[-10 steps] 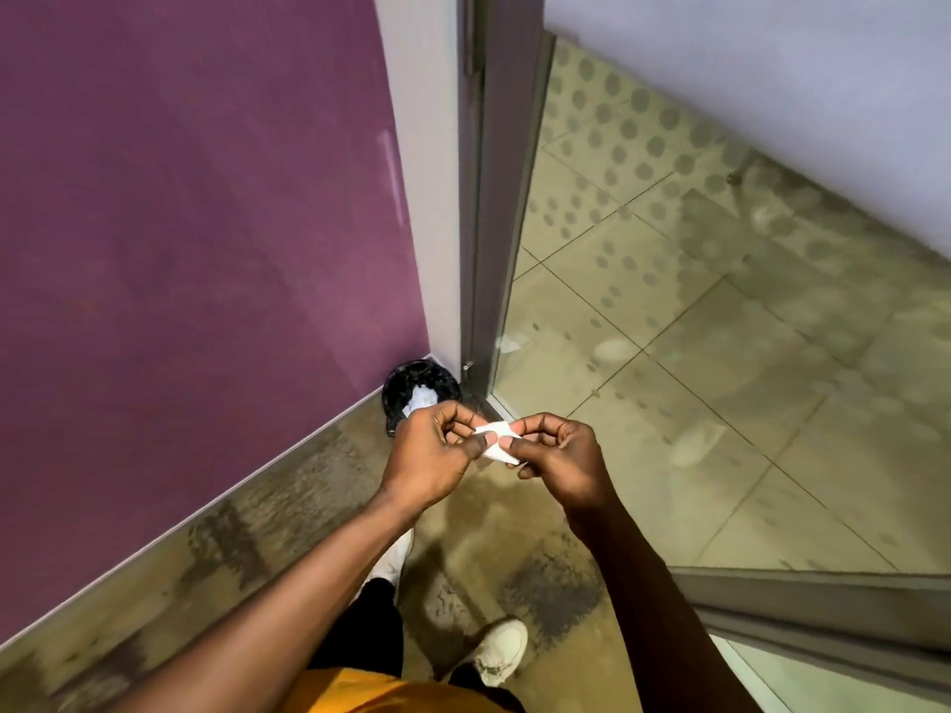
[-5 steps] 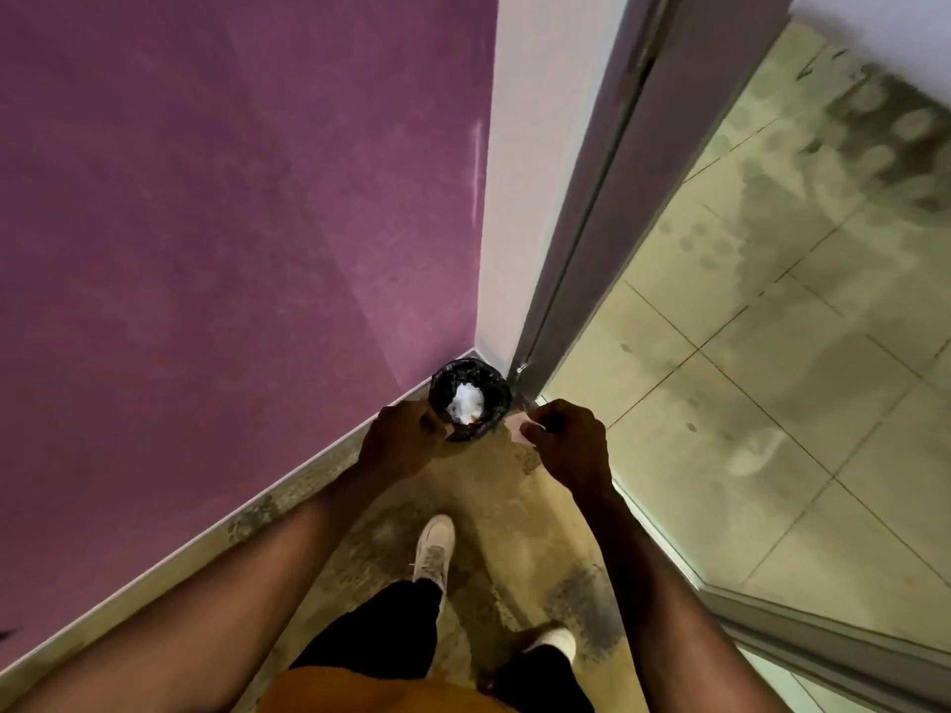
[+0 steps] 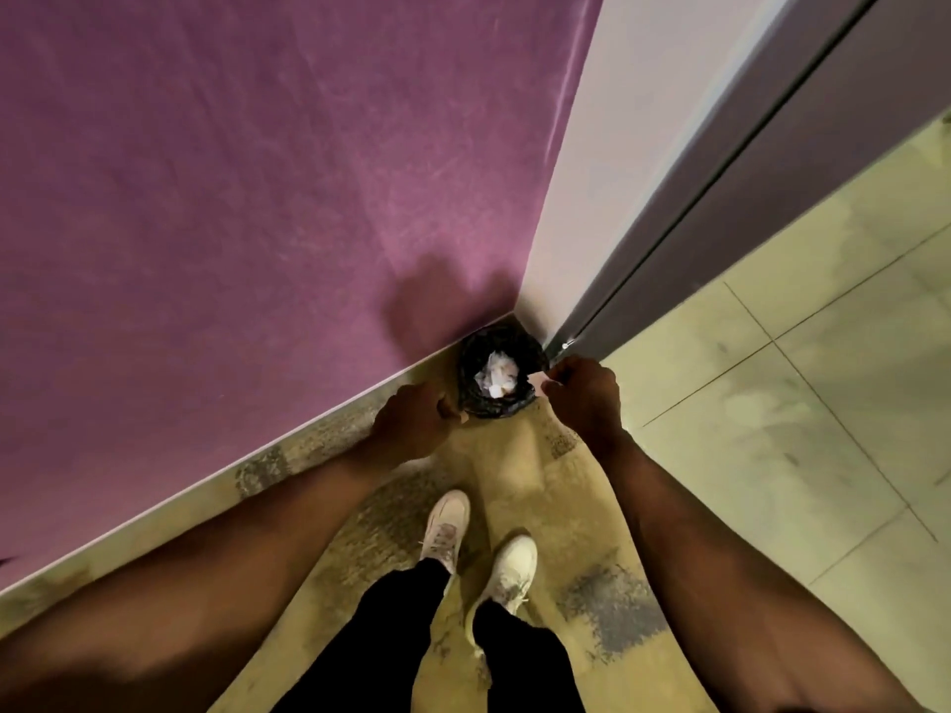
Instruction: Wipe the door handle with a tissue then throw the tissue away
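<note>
Since tissue (image 3: 538,379) is featherlight, soft, I pinch its edge w/ right hand (image 3: 584,398) beside bin (image 3: 496,371); left hand (image 3: 414,424) curled, empty afaict.

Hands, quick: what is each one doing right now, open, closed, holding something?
Left hand: curled closed beside the bin; nothing visible in it.
Right hand: fingers pinched shut on the tissue, at the bin's rim.

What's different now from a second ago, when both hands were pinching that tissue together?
The hands have parted: the left hand let go, and the tissue stays pinched in the right hand, by the rim of the small black bin. The person has stepped closer to it. The bin sits unmoved in the corner, white paper inside.
</note>
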Tool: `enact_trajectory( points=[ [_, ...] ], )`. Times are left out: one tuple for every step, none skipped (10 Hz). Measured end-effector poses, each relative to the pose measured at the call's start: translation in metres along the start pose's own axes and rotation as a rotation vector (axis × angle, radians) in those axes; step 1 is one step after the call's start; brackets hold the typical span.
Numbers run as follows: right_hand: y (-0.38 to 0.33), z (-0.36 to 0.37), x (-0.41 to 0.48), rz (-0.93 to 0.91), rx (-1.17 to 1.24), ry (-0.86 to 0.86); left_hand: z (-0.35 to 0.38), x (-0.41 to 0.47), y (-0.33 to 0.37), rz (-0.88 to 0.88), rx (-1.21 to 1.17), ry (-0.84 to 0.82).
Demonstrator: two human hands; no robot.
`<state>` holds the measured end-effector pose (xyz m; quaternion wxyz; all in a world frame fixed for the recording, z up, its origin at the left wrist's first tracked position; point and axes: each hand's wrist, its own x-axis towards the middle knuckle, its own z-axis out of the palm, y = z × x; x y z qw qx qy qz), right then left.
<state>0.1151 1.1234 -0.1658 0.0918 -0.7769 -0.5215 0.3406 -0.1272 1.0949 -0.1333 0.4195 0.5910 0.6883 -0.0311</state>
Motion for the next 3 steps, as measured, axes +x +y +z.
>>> enact_trajectory(
  points=[
    [0.015, 0.032, 0.032, 0.001, -0.023, 0.041, 0.028, 0.03, -0.017, 0.002, -0.01, -0.016],
    [0.032, 0.064, 0.068, -0.004, -0.049, 0.058, 0.056, 0.064, -0.033, -0.021, 0.012, -0.025],
    [0.051, 0.097, 0.104, -0.032, -0.062, 0.027, 0.083, 0.09, -0.044, -0.03, -0.009, -0.015]
  ],
)
